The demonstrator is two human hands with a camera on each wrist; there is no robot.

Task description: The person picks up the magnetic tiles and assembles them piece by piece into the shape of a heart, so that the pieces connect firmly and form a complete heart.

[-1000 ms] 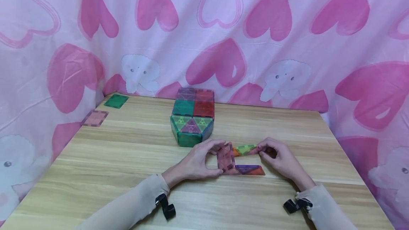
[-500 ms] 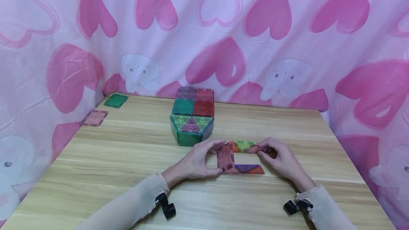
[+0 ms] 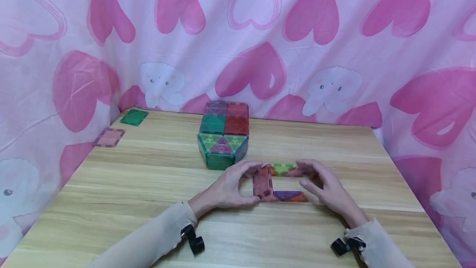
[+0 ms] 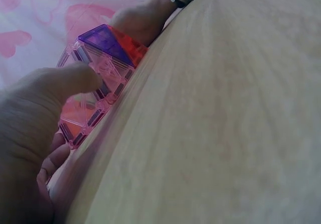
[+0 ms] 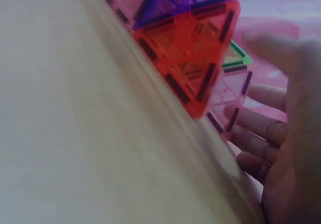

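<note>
In the head view, my left hand [image 3: 231,186] grips a pink square magnetic tile [image 3: 262,182] standing upright, thumb at its near side and fingers at its far side. Two upright rows of triangle tiles run right from it. The near row has a purple triangle [image 3: 285,195] and an orange triangle [image 5: 188,53]. A yellow-green triangle [image 3: 283,169] and a pink triangle [image 5: 228,101] stand in the far row. My right hand [image 3: 329,187] has its fingers at the pink triangle's outer end, thumb apart from both rows; contact is hard to tell.
Behind the hands stands a box [image 3: 224,125] built of green, red and purple tiles, with a sloped-in front. A green square tile [image 3: 134,117] and a pink square tile [image 3: 110,137] lie flat at the table's left edge. A heart-patterned curtain [image 3: 253,71] surrounds the table.
The far row has swung slightly away from me and now runs nearly parallel to the near row. My right thumb has parted from the pink triangle. The left hand has stayed in place.
</note>
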